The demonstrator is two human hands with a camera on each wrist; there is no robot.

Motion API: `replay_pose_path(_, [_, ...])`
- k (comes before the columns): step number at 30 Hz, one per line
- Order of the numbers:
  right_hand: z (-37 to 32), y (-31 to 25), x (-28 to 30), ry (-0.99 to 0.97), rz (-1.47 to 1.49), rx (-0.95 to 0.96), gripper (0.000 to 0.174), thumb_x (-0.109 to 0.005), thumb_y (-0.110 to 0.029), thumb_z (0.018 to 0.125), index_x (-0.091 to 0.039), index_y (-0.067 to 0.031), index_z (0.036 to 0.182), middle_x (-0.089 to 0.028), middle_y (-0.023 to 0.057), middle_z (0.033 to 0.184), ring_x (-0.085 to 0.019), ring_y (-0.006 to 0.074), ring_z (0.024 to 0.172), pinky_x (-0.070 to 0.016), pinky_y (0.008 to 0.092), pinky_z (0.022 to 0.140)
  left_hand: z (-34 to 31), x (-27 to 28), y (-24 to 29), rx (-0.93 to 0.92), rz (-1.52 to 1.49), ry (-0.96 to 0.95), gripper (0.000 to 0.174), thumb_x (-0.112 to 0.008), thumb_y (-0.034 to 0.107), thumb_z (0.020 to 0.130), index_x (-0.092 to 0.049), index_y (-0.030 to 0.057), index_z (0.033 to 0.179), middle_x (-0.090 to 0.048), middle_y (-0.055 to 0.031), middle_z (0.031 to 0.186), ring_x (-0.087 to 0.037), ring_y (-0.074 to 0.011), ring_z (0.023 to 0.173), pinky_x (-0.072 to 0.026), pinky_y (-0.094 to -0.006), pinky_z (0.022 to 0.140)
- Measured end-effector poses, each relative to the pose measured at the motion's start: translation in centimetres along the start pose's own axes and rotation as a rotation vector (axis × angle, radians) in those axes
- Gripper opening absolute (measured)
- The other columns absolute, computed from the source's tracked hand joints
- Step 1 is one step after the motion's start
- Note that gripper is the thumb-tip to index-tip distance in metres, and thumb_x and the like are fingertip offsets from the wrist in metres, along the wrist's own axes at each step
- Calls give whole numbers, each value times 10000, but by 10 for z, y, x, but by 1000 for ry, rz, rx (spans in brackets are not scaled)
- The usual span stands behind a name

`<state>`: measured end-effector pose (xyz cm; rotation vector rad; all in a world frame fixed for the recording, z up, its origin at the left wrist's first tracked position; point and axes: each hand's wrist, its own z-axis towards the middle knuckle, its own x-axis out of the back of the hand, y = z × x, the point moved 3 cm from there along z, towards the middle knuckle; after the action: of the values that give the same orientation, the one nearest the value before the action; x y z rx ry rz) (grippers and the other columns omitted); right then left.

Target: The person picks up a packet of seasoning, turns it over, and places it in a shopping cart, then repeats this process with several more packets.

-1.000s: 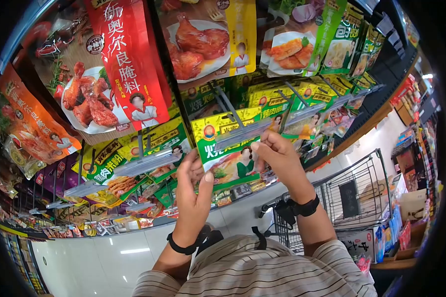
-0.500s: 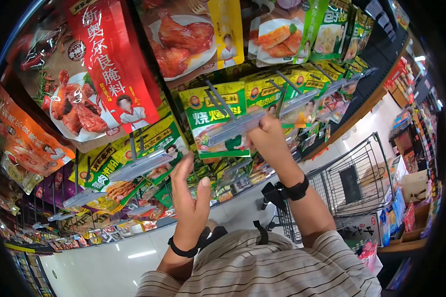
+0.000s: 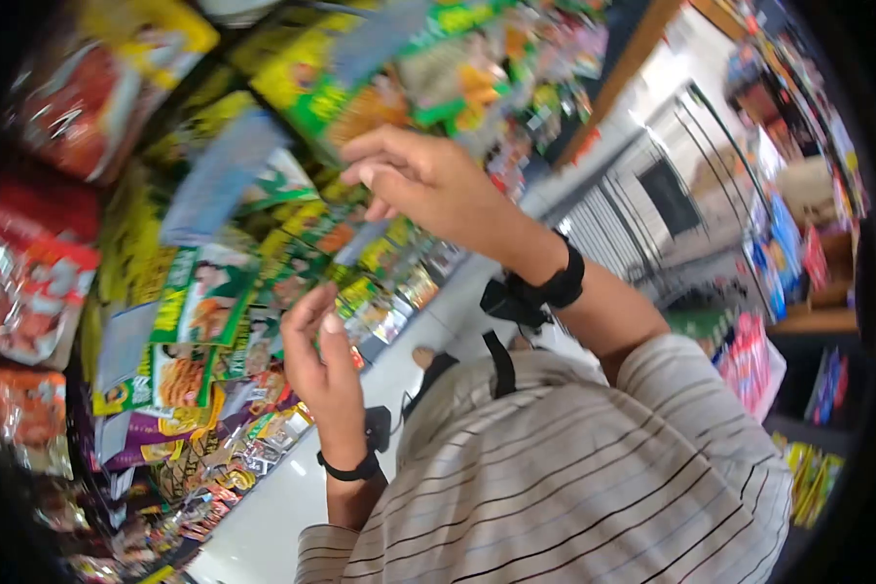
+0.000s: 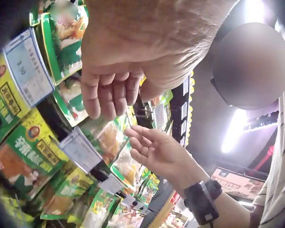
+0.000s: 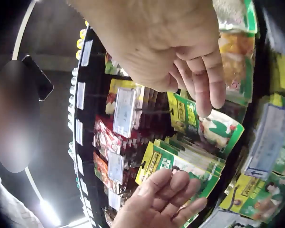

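Observation:
My left hand hovers in front of the hanging seasoning packets with nothing in it, fingers loosely bent. Higher and to the right, my right hand is also bare, its fingers relaxed before the rack. A green packet with a food picture hangs left of the left hand. In the right wrist view, a yellow-and-green packet shows just beyond the right fingertips, and a stack of similar packets hangs above the left hand. Yellow-and-green packets fill the left side of the left wrist view.
Clear price-tag holders jut out on hooks between the packets. Larger red pouches hang at the far left. A wire shopping cart stands to the right on the tiled floor, near another goods shelf.
Both hands have come away from the green-and-yellow packet they touched a second ago, the left first. The head view has swung and tilted, now blurred, with the packets sitting differently in it.

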<state>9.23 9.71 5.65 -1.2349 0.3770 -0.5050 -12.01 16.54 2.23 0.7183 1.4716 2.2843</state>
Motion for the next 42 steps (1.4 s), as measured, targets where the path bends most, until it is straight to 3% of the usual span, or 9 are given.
replay_pose_path(2, [-22, 7, 37, -9, -21, -131, 247, -507, -175, 1002, -611, -8, 1151, -715, 82, 976, -680, 110, 775, -535, 242, 671, -9, -18, -5, 79, -29, -110, 199, -520, 66, 994, -601, -26, 1151, -671, -131, 1115, -642, -195, 1038, -490, -326, 938])
replay_pose_path(9, [-137, 64, 190, 386, -27, -364, 249, -528, -232, 1005, -624, -32, 1115, -708, 71, 935, -684, 117, 742, -537, 248, 643, -33, -127, -45, 316, -46, -542, 187, -564, 133, 999, -624, -8, 1105, -678, -83, 989, -622, -124, 921, -484, -259, 828])
replay_pose_path(12, [-197, 92, 236, 468, -6, -480, 267, -531, -249, 1008, -620, -33, 1138, -700, 68, 962, -677, 117, 763, -545, 258, 659, -47, -188, -72, 349, -94, -706, 190, -569, 138, 997, -625, -4, 1110, -685, -76, 966, -625, -118, 889, -489, -259, 806])
replay_pose_path(14, [-234, 109, 256, 503, -18, -579, 275, -532, -248, 1007, -617, -27, 1146, -696, 69, 976, -674, 118, 778, -545, 263, 664, -52, -229, -79, 287, 85, -845, 229, -588, 182, 988, -626, 0, 1121, -687, -103, 989, -642, -153, 899, -498, -290, 806])
replay_pose_path(22, [-344, 189, 276, 494, 67, -917, 267, -540, -216, 926, -625, -13, 1077, -681, 68, 905, -680, 144, 748, -543, 275, 603, -72, -386, -138, -107, 327, -1129, 347, -606, 229, 938, -601, -11, 1188, -652, -233, 1136, -608, -395, 1090, -482, -448, 923])
replay_pose_path(28, [-381, 221, 273, 484, 174, -1018, 282, -537, -213, 913, -613, -21, 1106, -663, 45, 901, -684, 138, 781, -540, 275, 603, -86, -462, -192, -313, 598, -1341, 446, -627, 288, 913, -585, 4, 1254, -621, -254, 1195, -578, -412, 1147, -463, -475, 980])
replay_pose_path(32, [-400, 238, 273, 537, 262, -1041, 290, -537, -221, 920, -602, -14, 1112, -661, 69, 940, -685, 152, 780, -543, 277, 612, -106, -492, -236, -138, 931, -1733, 502, -652, 362, 888, -574, 34, 1260, -622, -247, 1206, -577, -407, 1171, -462, -491, 988])
replay_pose_path(40, [-403, 243, 281, 637, 368, -1042, 267, -532, -213, 934, -597, -20, 1107, -649, 82, 955, -667, 144, 766, -540, 260, 633, -131, -527, -282, -176, 1249, -1964, 667, -753, 463, 763, -611, 0, 1221, -679, -250, 1137, -663, -380, 1060, -511, -439, 905])
replay_pose_path(42, [-401, 251, 281, 636, 361, -1048, 252, -539, -210, 931, -602, -31, 1097, -642, 65, 945, -659, 128, 784, -531, 254, 635, -136, -533, -290, -140, 1380, -1978, 700, -764, 505, 732, -620, 63, 1256, -665, -201, 1207, -647, -363, 1108, -484, -482, 937])
